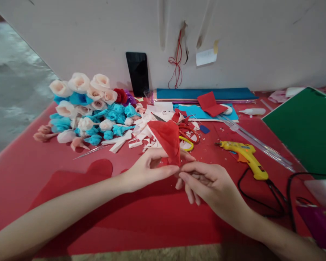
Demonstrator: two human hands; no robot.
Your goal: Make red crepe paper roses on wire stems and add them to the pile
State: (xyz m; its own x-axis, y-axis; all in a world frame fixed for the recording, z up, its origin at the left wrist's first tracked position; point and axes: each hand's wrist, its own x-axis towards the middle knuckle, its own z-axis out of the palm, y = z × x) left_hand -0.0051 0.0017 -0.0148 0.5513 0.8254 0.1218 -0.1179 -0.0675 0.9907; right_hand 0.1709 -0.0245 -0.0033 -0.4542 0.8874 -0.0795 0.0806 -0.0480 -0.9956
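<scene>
My left hand (149, 168) pinches a folded cone of red crepe paper (165, 136) between thumb and fingers, its wide end up and its narrow end at the thumb tip. Thumb and forefinger of my right hand (206, 179) are pressed together right beside that narrow end, close against the left thumb. Whatever they grip is too small or hidden to make out. Behind the paper cone lie scissors with orange and yellow handles (188, 143), partly covered, among white and red paper scraps (143, 127).
Crepe paper flowers (97, 105) in white, blue and pink are heaped at left. A yellow glue gun (246, 156) with a black cord lies at right, near a green board (306, 134). A phone (138, 74) leans on the wall. Red paper (70, 185) lies under my left forearm.
</scene>
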